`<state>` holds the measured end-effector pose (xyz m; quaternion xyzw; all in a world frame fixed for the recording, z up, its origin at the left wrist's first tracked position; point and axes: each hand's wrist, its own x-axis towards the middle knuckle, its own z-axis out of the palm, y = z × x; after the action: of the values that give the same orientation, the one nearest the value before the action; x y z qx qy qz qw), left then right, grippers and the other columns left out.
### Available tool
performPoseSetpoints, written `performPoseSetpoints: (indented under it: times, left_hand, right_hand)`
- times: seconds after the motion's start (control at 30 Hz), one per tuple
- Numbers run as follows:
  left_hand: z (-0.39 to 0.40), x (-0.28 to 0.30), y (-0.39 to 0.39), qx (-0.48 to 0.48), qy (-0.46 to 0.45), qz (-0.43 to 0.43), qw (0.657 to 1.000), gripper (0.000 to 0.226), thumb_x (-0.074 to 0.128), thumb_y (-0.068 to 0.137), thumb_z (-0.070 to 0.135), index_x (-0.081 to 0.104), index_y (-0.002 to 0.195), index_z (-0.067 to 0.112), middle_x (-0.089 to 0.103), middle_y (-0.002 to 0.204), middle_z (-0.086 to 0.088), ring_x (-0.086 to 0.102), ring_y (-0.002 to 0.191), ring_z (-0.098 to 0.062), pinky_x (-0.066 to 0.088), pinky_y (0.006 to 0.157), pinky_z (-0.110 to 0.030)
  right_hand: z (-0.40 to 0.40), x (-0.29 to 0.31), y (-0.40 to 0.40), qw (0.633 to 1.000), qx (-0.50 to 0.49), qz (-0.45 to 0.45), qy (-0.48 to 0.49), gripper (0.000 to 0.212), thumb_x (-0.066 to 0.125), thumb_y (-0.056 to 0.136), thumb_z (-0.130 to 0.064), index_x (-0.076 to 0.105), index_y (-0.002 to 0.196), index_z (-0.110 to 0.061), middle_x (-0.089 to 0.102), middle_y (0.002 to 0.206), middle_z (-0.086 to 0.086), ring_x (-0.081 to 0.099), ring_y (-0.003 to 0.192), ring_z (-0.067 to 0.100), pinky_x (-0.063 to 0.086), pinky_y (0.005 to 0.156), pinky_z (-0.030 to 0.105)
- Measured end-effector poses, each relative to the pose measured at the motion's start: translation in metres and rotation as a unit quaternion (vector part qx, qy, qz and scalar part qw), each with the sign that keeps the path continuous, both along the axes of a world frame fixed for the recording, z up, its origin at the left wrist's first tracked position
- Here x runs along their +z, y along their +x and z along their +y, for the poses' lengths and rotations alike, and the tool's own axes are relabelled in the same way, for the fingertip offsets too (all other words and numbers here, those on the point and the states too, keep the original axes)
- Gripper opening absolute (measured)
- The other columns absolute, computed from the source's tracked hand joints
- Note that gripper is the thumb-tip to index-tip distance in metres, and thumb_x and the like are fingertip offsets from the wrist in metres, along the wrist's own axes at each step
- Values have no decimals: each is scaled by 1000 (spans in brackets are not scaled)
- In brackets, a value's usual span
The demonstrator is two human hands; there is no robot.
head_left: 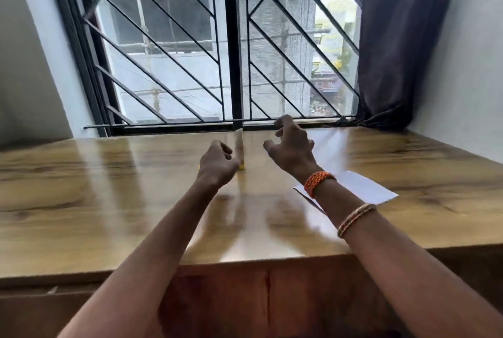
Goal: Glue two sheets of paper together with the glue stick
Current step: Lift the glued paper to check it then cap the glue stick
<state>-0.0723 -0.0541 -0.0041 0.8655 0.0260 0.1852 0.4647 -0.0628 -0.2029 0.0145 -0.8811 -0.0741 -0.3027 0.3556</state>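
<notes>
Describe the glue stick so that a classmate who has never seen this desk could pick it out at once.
Start at the window's central dark post and drop to the wooden desk below it. Between the two raised hands, beside the left hand, stands a slim, pale, blurred upright glue stick with yellow at its base. The paper sheets lie flat under the right wrist.

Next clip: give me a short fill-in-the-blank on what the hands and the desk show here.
1. The white paper lies on the wooden desk under the ____ forearm.
2. The orange wristband is on the ____ wrist.
3. The left hand and right hand reach toward the ____ ahead.
4. The dark curtain hangs on the ____ side.

Missing words: right; right; window; right
</notes>
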Motion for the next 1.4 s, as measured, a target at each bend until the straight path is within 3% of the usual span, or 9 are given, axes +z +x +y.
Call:
performPoseSetpoints:
  times: [0.23, 0.37, 0.53, 0.7, 0.9, 1.0, 1.07, 1.23, 1.4]
  left_hand:
    - [6, 10, 41, -26, 56, 12, 998, 56, 68, 81, 22, 48, 131, 7, 66, 114, -15, 60, 105, -34, 52, 88, -42]
    - [5, 10, 54, -33, 57, 17, 998, 32, 71, 78, 24, 69, 103, 6, 71, 97, -15, 66, 94, -34, 51, 69, -33]
    - [9, 10, 58, -38, -127, 10, 991, 26, 70, 81, 29, 70, 92, 5, 69, 82, -13, 53, 63, -14, 36, 49, -22]
    - [15, 26, 57, -47, -262, 41, 963, 23, 66, 83, 38, 67, 87, 15, 68, 83, 4, 56, 75, -8, 40, 59, -29]
    - [14, 36, 53, -88, -391, 71, 913, 11, 62, 87, 25, 61, 78, 19, 65, 67, 3, 63, 62, -7, 45, 54, -25]
    - [12, 31, 53, -38, -374, 67, 924, 15, 70, 80, 27, 62, 85, 15, 64, 47, 8, 60, 40, 0, 40, 53, -25]
    - [13, 30, 53, -28, -376, 63, 924, 21, 73, 78, 28, 63, 91, 14, 64, 47, 9, 60, 39, 2, 39, 54, -25]
    - [18, 31, 53, -60, -400, 75, 911, 19, 70, 80, 31, 64, 89, 16, 71, 79, 2, 66, 71, -5, 41, 58, -26]
    - [14, 31, 52, -87, -418, 83, 900, 15, 63, 85, 35, 62, 81, 20, 69, 64, 8, 63, 70, -6, 41, 62, -28]
  right_hand:
    - [27, -18, 44, 997, 64, 41, -23, 37, 62, 82, -28, 50, 113, -12, 67, 97, 6, 61, 91, 24, 29, 73, 29]
    - [21, -27, 49, 991, 80, 42, -101, 39, 62, 81, -37, 49, 112, -17, 70, 91, 0, 62, 89, 22, 30, 79, 35]
    - [30, -32, 57, 993, 80, -20, -81, 32, 59, 84, -42, 44, 97, -18, 70, 81, 1, 64, 80, 25, 32, 81, 37]
    - [35, -30, 54, 981, 103, -156, -50, 23, 60, 86, -30, 48, 93, -12, 66, 74, 2, 62, 67, 23, 30, 77, 33]
    - [32, -26, 55, 929, 105, -312, -171, 14, 56, 86, -21, 50, 96, -14, 61, 72, -4, 61, 73, 22, 26, 81, 35]
    - [24, -25, 63, 819, 26, -439, -369, 28, 48, 87, -4, 51, 110, -20, 59, 80, 0, 58, 82, 23, 32, 89, 42]
    - [20, -22, 63, 788, 8, -473, -393, 30, 43, 89, 0, 52, 110, -20, 60, 85, 2, 58, 86, 24, 34, 91, 44]
    - [20, -21, 58, 869, 44, -377, -316, 22, 59, 87, -21, 47, 105, -20, 63, 88, -4, 61, 87, 21, 28, 92, 40]
    - [27, -19, 48, 951, 204, -230, -32, 21, 62, 89, -19, 48, 99, -7, 59, 73, -4, 59, 65, 15, 46, 71, 42]
